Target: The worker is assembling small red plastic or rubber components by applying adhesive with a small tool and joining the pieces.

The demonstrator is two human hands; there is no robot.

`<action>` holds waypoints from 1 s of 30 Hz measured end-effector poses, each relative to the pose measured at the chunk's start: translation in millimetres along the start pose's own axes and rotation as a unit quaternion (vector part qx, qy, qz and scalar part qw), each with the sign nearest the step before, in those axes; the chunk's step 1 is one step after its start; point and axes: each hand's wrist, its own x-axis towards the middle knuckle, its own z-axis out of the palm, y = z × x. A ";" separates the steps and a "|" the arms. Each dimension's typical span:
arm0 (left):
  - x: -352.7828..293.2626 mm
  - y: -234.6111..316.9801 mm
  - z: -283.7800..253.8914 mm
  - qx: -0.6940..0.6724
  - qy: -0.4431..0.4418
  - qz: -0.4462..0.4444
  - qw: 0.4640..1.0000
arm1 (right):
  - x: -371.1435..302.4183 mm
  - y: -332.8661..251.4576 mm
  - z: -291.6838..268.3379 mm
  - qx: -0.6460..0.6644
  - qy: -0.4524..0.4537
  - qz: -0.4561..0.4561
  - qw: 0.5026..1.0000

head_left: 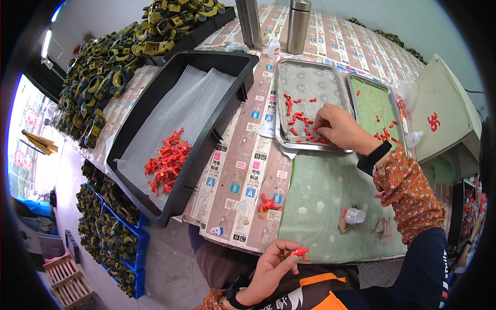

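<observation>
My left hand (271, 268) is closed by the table's near edge. Between its thumb and fingers it holds a small red toy figure (298, 252) with a bit of yellow on it. My right hand (341, 128) reaches over a metal tray (323, 77) lined with grey cloth. Its fingertips are pinched together among small red plastic parts (298, 118); whatever they grip is hidden. A second metal tray (368, 101), green-lined, lies to the right with more red pieces (385, 135). Some red figures (267, 205) lie on the table left of the green mat (320, 206).
At left a black bin (240, 70) holds white foam sheeting and a pile of red figures (169, 160). Yellow-green toy vehicles (98, 82) are heaped behind it. A steel flask (298, 28) and small white bottle (274, 47) stand far back. A clear-capped container (354, 216) is on the mat.
</observation>
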 end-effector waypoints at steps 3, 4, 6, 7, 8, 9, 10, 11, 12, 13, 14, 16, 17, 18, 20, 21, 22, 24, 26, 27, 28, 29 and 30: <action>-0.7 0.7 1.1 0.000 0.003 0.002 1.000 | -10.1 -7.4 -5.0 0.067 0.021 -0.002 0.998; -0.9 1.5 1.8 0.004 0.004 0.004 1.000 | -15.0 -12.5 -7.5 0.093 0.021 -0.002 0.995; -0.9 1.8 3.3 0.006 0.002 0.011 1.000 | -29.3 -26.1 -17.6 0.141 0.024 -0.001 0.990; -1.6 1.8 3.5 0.007 0.003 0.018 1.000 | -36.1 -33.5 -21.8 0.141 0.024 0.000 0.990; -2.3 1.5 4.2 0.007 0.005 0.024 1.000 | -43.5 -41.0 -26.2 0.141 0.024 0.002 0.990; -3.4 1.5 4.8 0.015 0.007 0.033 0.999 | -50.4 -47.2 -27.8 0.144 0.023 0.002 0.989; -3.7 2.2 5.9 0.024 0.010 0.043 0.999 | -57.7 -51.7 -28.7 0.156 0.029 -0.012 0.987; -4.0 3.0 7.1 0.032 0.013 0.052 0.998 | -65.0 -55.4 -29.1 0.169 0.034 -0.026 0.985; -3.7 4.1 9.1 0.037 0.017 0.052 0.998 | -73.7 -58.9 -30.9 0.179 0.039 -0.038 0.982; -3.3 5.8 11.3 0.043 0.021 0.052 0.998 | -81.4 -63.8 -32.1 0.179 0.051 -0.058 0.981; -3.6 6.3 13.0 0.048 0.025 0.052 0.997 | -87.7 -67.7 -32.3 0.180 0.054 -0.061 0.980; -3.5 5.5 14.5 0.058 0.017 0.059 0.996 | -96.8 -73.4 -34.8 0.181 0.062 -0.070 0.979; -3.7 4.6 14.9 0.063 0.013 0.063 0.996 | -98.4 -72.8 -34.1 0.162 0.069 -0.087 0.981; -4.1 3.7 15.4 0.065 0.012 0.063 0.996 | -99.2 -71.4 -34.0 0.152 0.075 -0.086 0.982; -4.9 2.2 16.8 0.070 0.011 0.064 0.995 | -97.6 -67.6 -34.4 0.133 0.084 -0.086 0.984; -5.5 2.1 17.9 0.070 0.014 0.063 0.995 | -96.7 -65.9 -33.6 0.129 0.086 -0.089 0.984; -6.1 2.5 19.0 0.070 0.018 0.062 0.995 | -95.5 -64.5 -32.9 0.126 0.088 -0.093 0.984; -7.2 2.4 18.7 0.066 0.019 0.064 0.996 | -94.6 -65.1 -33.7 0.112 0.092 -0.111 0.983; -8.3 1.1 16.2 0.058 0.013 0.070 0.996 | -95.6 -69.2 -35.9 0.089 0.096 -0.136 0.982; -8.2 1.8 16.3 0.061 0.022 0.068 0.996 | -95.7 -70.7 -34.8 0.092 0.102 -0.146 0.980; -8.4 2.9 16.9 0.063 0.031 0.067 0.995 | -96.0 -72.4 -33.4 0.095 0.108 -0.156 0.977; -8.0 3.8 16.9 0.066 0.039 0.065 0.995 | -96.1 -74.1 -32.2 0.098 0.114 -0.165 0.975; -7.5 3.6 15.8 0.068 0.036 0.069 0.995 | -96.5 -75.6 -31.5 0.097 0.118 -0.170 0.973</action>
